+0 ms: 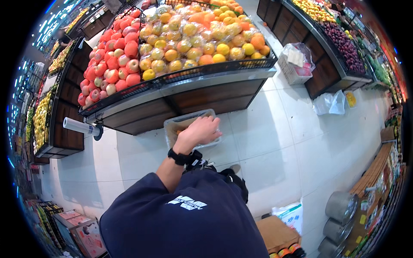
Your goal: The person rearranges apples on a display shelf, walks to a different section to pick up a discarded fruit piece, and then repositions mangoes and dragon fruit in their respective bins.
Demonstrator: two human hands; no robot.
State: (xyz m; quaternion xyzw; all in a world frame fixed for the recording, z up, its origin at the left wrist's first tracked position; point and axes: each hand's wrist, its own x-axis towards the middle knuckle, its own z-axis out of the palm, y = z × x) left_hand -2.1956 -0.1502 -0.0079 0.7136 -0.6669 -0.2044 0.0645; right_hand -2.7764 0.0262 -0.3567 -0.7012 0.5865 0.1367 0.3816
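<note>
My left hand (202,129), with a black watch (178,158) on its wrist, reaches over a pale plastic basket (167,130) on the floor. Its fingers are curled above the basket's right side; whether they grip anything is hidden. Brown lining shows inside the basket, along with a small orange item (179,132). My right hand is out of view. Just beyond the basket rises a dark wood-fronted fruit stand (200,103). It carries apples (111,75), many in pink foam nets, and yellow-orange citrus fruit (184,45), much of it wrapped in clear plastic.
A roll of plastic bags (79,126) juts from the stand's left corner. At right, a white crate (295,69) stands by another fruit stand (317,69), near plastic bags (329,102) on the floor. A cardboard box (277,233) and metal bins (341,208) are at lower right.
</note>
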